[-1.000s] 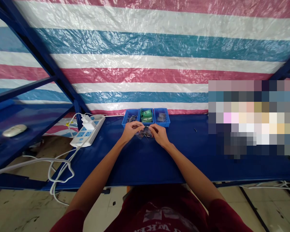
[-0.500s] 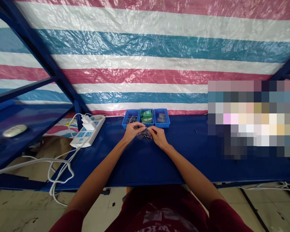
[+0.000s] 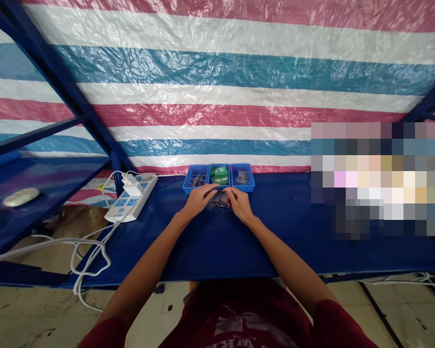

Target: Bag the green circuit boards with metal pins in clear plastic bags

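My left hand reaches over the front of the blue bins, thumb and fingers slightly apart, nothing visible between them. Opposite it, my right hand has its thumb and fingertips pressed together; whatever they hold is too small to make out. Between and just below both hands lies a clear plastic bag with small dark and metallic pieces on or in it. Behind the hands stand three blue bins: the left bin holds many metal screw-like pieces, the middle one green packets, the right one clear bags.
A white power strip with plugs and loose cables lies to the left on the blue table. One small dark piece rests to the right. A pale computer mouse sits on the left side table. The far right is pixelated.
The fingertips of my two hands have moved a little apart. A small dark piece seen between them earlier is no longer visible there. The bins and bag have stayed in place.
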`<state>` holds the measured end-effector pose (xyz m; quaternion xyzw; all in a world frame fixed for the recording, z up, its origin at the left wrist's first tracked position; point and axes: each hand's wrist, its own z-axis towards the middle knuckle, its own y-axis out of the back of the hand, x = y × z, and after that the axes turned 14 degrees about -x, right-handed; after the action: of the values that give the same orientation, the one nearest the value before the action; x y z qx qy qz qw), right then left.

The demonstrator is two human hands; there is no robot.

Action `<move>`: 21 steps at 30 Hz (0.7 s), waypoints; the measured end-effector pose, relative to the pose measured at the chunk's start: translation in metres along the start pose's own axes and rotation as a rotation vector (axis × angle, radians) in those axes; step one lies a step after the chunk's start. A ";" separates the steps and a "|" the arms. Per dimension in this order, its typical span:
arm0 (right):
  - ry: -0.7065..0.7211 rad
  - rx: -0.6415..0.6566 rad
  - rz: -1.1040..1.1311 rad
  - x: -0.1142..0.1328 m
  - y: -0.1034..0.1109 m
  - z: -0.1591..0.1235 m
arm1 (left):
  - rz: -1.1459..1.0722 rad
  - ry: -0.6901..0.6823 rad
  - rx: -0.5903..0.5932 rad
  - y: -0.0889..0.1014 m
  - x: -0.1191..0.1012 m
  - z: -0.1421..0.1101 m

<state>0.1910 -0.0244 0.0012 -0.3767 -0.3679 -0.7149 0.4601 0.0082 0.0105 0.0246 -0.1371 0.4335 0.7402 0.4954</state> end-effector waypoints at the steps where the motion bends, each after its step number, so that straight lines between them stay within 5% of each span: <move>1: -0.002 -0.009 0.001 0.001 0.001 0.000 | 0.038 -0.047 0.012 -0.001 0.003 0.000; 6: -0.019 -0.047 0.003 0.004 0.003 0.002 | 0.050 -0.104 0.086 -0.004 0.008 -0.001; 21: 0.050 0.015 -0.030 0.000 0.000 0.002 | -0.240 0.229 -0.173 -0.008 -0.003 -0.002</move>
<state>0.1915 -0.0227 0.0016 -0.3494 -0.3673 -0.7281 0.4614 0.0160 0.0081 0.0207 -0.3134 0.4024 0.6898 0.5138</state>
